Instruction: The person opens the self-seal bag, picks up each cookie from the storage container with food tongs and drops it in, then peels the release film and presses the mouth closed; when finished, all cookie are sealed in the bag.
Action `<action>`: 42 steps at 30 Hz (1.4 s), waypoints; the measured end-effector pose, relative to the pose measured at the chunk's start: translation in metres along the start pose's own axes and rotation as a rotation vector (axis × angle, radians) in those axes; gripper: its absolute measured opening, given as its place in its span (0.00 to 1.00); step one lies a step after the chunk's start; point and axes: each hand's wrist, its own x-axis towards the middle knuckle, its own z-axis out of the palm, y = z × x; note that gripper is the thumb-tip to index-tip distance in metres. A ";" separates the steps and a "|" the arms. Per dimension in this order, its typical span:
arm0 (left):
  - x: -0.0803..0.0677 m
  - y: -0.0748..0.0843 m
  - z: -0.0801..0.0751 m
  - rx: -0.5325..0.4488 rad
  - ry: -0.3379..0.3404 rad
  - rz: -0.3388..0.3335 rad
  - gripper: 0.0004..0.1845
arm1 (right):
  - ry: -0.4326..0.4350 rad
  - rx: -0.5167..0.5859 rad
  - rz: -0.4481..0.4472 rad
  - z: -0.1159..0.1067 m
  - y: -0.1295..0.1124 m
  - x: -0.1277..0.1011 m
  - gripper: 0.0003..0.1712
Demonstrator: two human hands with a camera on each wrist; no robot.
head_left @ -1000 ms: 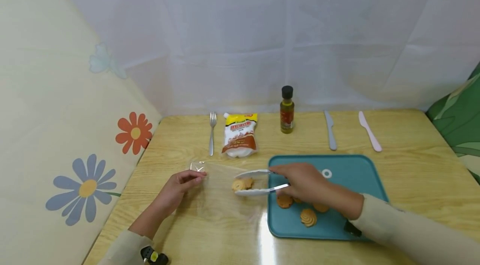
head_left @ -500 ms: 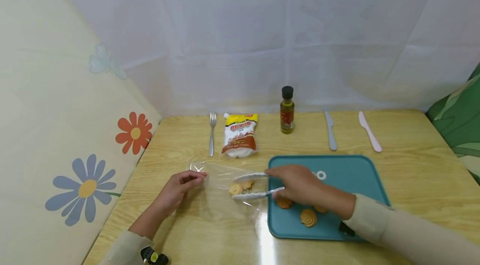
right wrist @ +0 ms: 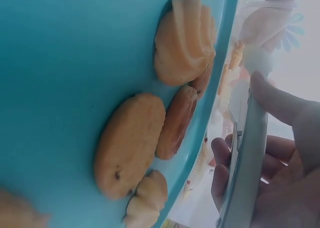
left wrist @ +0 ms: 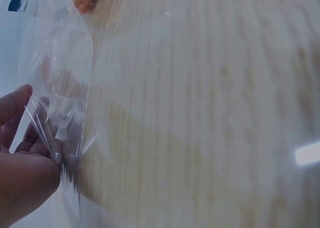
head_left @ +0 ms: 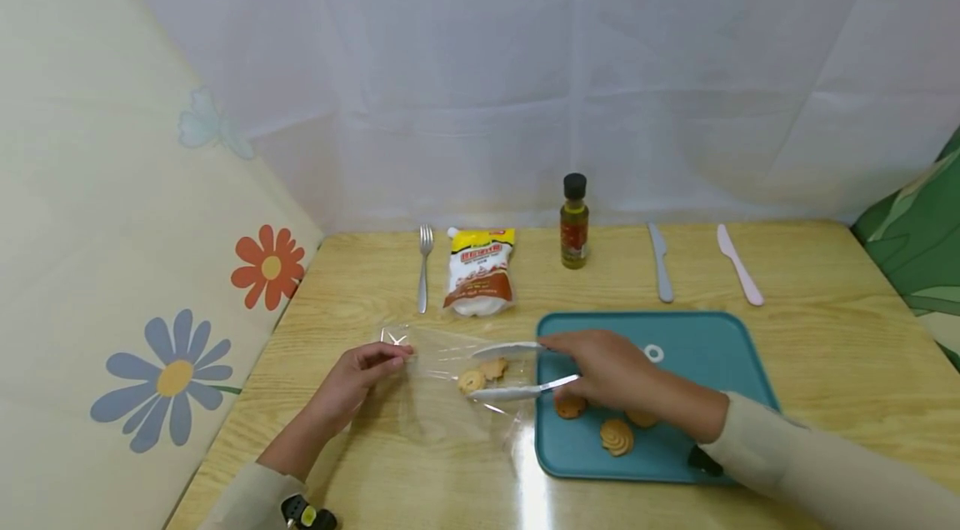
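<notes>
My left hand [head_left: 358,384] pinches the left end of a clear plastic bag [head_left: 438,422] lying over the table; in the left wrist view the film [left wrist: 65,105] runs between thumb and fingers. My right hand [head_left: 609,367] grips a pair of tongs [head_left: 517,392] with metal arms and white tips. The tongs' ends reach into the bag with their arms spread apart. A ring-shaped cookie [head_left: 471,382] and a second cookie [head_left: 493,368] lie in the bag between the tips. Beneath my right hand, a teal tray [head_left: 705,338] carries several cookies, including a swirled cookie [head_left: 617,437].
Along the back stand or lie a fork [head_left: 423,267], a yellow-and-white spouted pouch [head_left: 480,272], a dark-capped bottle [head_left: 574,222], a grey knife [head_left: 661,263] and a pink knife [head_left: 739,263]. A flowered panel [head_left: 176,376] borders the table's left side.
The tongs have gone slightly left into the bag, spread, and drawn back a little right. The cookies, earlier between close tips, now lie loose in the bag. My left hand keeps still.
</notes>
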 end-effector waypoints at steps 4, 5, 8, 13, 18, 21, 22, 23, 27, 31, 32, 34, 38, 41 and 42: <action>0.001 0.000 0.001 -0.001 -0.001 -0.011 0.15 | 0.009 -0.003 0.010 -0.004 0.003 -0.008 0.41; 0.001 0.000 0.001 -0.001 0.000 -0.013 0.15 | 0.009 0.000 0.015 -0.005 0.003 -0.010 0.41; 0.001 -0.001 0.000 0.003 -0.003 -0.017 0.15 | 0.005 0.012 0.027 -0.009 0.006 -0.017 0.43; 0.000 0.000 0.000 -0.004 0.003 -0.013 0.15 | 0.020 0.020 0.024 -0.011 0.011 -0.030 0.42; -0.001 0.000 0.001 -0.019 -0.002 0.004 0.15 | 0.038 0.003 0.025 -0.014 0.015 -0.042 0.43; -0.001 0.000 0.001 -0.018 0.002 0.007 0.15 | 0.038 0.006 0.047 -0.016 0.017 -0.050 0.43; -0.001 0.000 0.001 -0.018 0.002 0.007 0.15 | 0.039 0.010 0.056 -0.017 0.018 -0.052 0.44; -0.001 -0.001 0.001 -0.018 0.007 0.005 0.14 | 0.039 0.013 0.064 -0.018 0.020 -0.055 0.44; -0.001 -0.001 0.001 -0.015 0.008 0.007 0.14 | 0.042 0.025 0.091 -0.021 0.025 -0.066 0.44; -0.001 -0.001 0.000 -0.016 -0.002 0.010 0.15 | 0.039 0.028 0.119 -0.024 0.032 -0.076 0.44; -0.001 0.000 0.001 -0.017 0.000 0.008 0.15 | 0.041 0.025 0.126 -0.025 0.033 -0.078 0.45; -0.001 0.000 0.001 -0.018 0.000 0.004 0.15 | 0.055 0.016 0.131 -0.026 0.037 -0.083 0.45; -0.001 -0.001 0.000 -0.011 -0.002 0.009 0.15 | 0.077 -0.003 0.157 -0.030 0.044 -0.092 0.46; 0.000 -0.001 0.000 -0.004 -0.007 0.009 0.15 | 0.081 -0.001 0.185 -0.035 0.050 -0.098 0.47; 0.000 -0.001 0.000 -0.003 -0.004 0.007 0.14 | 0.082 -0.002 0.194 -0.037 0.052 -0.100 0.47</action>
